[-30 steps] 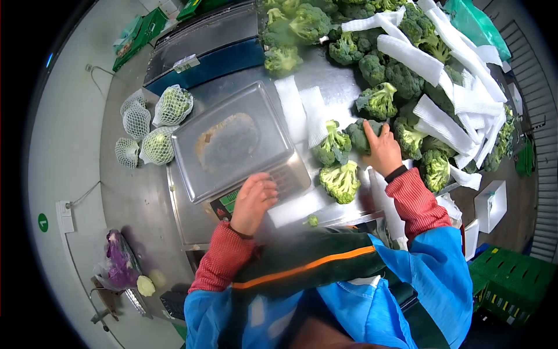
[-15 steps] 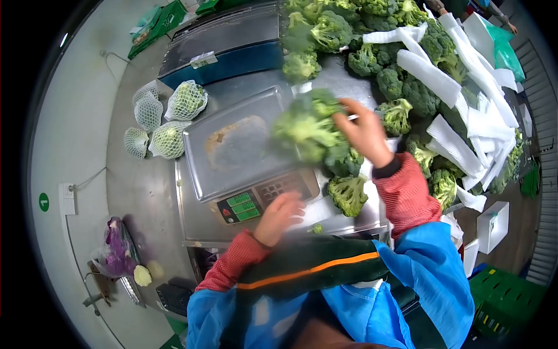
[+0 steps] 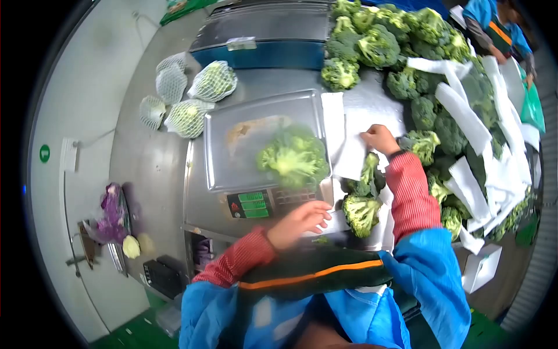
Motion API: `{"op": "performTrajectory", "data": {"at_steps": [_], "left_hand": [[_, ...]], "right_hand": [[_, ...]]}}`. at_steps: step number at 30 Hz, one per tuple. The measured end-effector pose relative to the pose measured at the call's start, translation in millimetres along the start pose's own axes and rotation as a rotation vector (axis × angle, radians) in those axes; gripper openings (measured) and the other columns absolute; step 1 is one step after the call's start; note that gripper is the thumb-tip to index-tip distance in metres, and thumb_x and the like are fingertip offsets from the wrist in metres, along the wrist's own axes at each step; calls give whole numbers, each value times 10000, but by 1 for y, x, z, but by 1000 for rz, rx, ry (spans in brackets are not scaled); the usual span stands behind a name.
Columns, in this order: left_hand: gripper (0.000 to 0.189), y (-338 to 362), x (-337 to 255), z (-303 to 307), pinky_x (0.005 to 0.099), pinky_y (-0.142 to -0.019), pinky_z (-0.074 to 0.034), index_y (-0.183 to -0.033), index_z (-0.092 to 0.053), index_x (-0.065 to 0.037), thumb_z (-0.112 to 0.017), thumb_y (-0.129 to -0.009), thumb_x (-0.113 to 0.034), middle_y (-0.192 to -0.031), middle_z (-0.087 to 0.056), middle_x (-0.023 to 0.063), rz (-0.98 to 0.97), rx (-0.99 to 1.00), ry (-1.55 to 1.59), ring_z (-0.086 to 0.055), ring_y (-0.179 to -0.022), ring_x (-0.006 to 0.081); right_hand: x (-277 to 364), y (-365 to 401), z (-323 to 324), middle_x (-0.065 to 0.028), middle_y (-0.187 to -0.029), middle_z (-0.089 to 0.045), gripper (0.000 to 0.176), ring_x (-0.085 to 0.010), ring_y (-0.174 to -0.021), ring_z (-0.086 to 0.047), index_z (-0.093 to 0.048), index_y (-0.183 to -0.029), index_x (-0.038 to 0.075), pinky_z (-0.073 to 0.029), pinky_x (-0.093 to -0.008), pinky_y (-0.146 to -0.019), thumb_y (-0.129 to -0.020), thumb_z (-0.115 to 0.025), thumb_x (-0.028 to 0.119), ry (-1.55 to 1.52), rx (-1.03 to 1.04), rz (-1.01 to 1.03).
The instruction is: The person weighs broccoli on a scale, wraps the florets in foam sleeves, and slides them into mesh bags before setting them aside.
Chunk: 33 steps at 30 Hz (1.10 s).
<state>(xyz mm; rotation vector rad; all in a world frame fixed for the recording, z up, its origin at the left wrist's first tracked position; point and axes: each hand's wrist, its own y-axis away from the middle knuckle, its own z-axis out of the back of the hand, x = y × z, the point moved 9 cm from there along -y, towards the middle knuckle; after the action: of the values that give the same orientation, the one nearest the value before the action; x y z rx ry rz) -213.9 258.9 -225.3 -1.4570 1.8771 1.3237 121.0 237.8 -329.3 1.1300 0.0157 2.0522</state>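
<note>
A broccoli head (image 3: pixel 295 160), smeared by motion, is on the clear-covered pan of the weighing scale (image 3: pixel 232 168), touched by neither hand. My left hand (image 3: pixel 301 224) is in front of the scale's keypad with its fingers apart, holding nothing. Right of the pan, my right hand (image 3: pixel 381 139) has its fingertips closed at the upper edge of a white foam net sleeve (image 3: pixel 350 156). Another white sleeve (image 3: pixel 333 125) lies alongside the pan. Below my right hand, a cut broccoli head (image 3: pixel 361 215) rests beside another piece of broccoli (image 3: pixel 367 174).
A broccoli pile (image 3: pixel 381 46) fills the back right, with white foam sleeves (image 3: pixel 465 113) strewn over it. Several netted heads (image 3: pixel 189 116) sit left of the scale. A dark blue-fronted box (image 3: pixel 261 52) stands behind it. Another person (image 3: pixel 500 29) is at the far right.
The broccoli head has left my right hand and is now on the scale pan. My right hand has moved to a white foam sleeve. My left hand has moved slightly right; the view has shifted.
</note>
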Motion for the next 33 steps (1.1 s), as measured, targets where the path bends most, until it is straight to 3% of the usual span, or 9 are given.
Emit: {"op": "performTrajectory", "data": {"at_steps": [3, 6, 11, 15, 19, 25, 28, 31, 33], "left_hand": [[461, -4, -36, -25, 320, -892, -480, -1396, -361, -37, -494, -958, -93, -1185, -545, 83, -74, 46, -58, -552, -1049, 151], [534, -6, -85, -31, 323, -909, -475, -1420, -334, -39, -535, -925, -50, -1204, -535, 86, -400, -122, -77, -545, -1071, 152], [448, -28, -91, -25, 275, -821, -497, -1288, -459, 34, -621, -890, -94, -1102, -591, 81, -379, -220, -92, -576, -956, 116], [325, -32, -66, -25, 253, -751, -505, -1167, -546, 42, -617, -878, -88, -970, -636, 45, -274, -175, -194, -605, -866, 98], [367, -36, -55, -28, 245, -750, -507, -1225, -494, 26, -594, -890, -87, -1028, -614, 48, -245, -97, -80, -600, -891, 86], [329, -29, -42, -38, 240, -715, -511, -1208, -521, -21, -542, -931, -197, -992, -625, 41, -116, 9, 361, -622, -837, 105], [302, -32, -29, -35, 231, -696, -509, -1183, -551, -36, -511, -961, -236, -977, -637, 35, -35, 112, 412, -624, -829, 89], [342, -32, -26, -29, 227, -682, -513, -1185, -563, -45, -418, -1013, -302, -977, -652, 16, -60, 209, 650, -622, -813, 73], [343, -37, -13, -12, 240, -691, -521, -1184, -560, -31, -419, -1004, -286, -978, -657, 32, -67, 120, 589, -630, -786, 99]], "right_hand": [[76, 65, 53, 8, -652, -509, 200, -114, -587, -478, -524, -761, 38, -388, -278, -526, -837, -649, 175, -214, -358, 356], [141, 146, 51, 28, -804, -542, 112, -69, -632, -510, -531, -950, 51, -422, -203, -557, -872, -580, 115, -749, 5, 233], [148, 206, 1, -10, -910, -550, 439, -85, -737, -562, -490, -1233, 19, -476, -216, -602, -826, -648, 64, -840, 252, 241], [169, 219, 34, -97, -1006, -488, 705, -134, -737, -568, -356, -1353, 38, -476, -248, -593, -761, -735, 95, -299, -188, 363], [166, 213, 23, -21, -673, -570, 127, -75, -612, -487, -589, -908, -20, -414, -234, -557, -844, -654, 68, -182, -344, 388], [149, 200, 3, -40, -765, -580, 245, -68, -675, -484, -563, -1049, -6, -421, -229, -593, -868, -654, 131, -275, -329, 434], [132, 191, -11, -34, -887, -624, 270, -69, -777, -546, -566, -1100, -29, -453, -225, -668, -897, -629, 139, -264, -35, 278], [152, 208, -28, -2, -877, -625, 184, -76, -802, -560, -584, -1049, -31, -458, -217, -678, -918, -595, 98, -624, -15, 264], [152, 215, -31, -42, -789, -626, 176, -94, -721, -561, -620, -947, -11, -456, -256, -626, -929, -588, 162, -371, -136, 286]]}}
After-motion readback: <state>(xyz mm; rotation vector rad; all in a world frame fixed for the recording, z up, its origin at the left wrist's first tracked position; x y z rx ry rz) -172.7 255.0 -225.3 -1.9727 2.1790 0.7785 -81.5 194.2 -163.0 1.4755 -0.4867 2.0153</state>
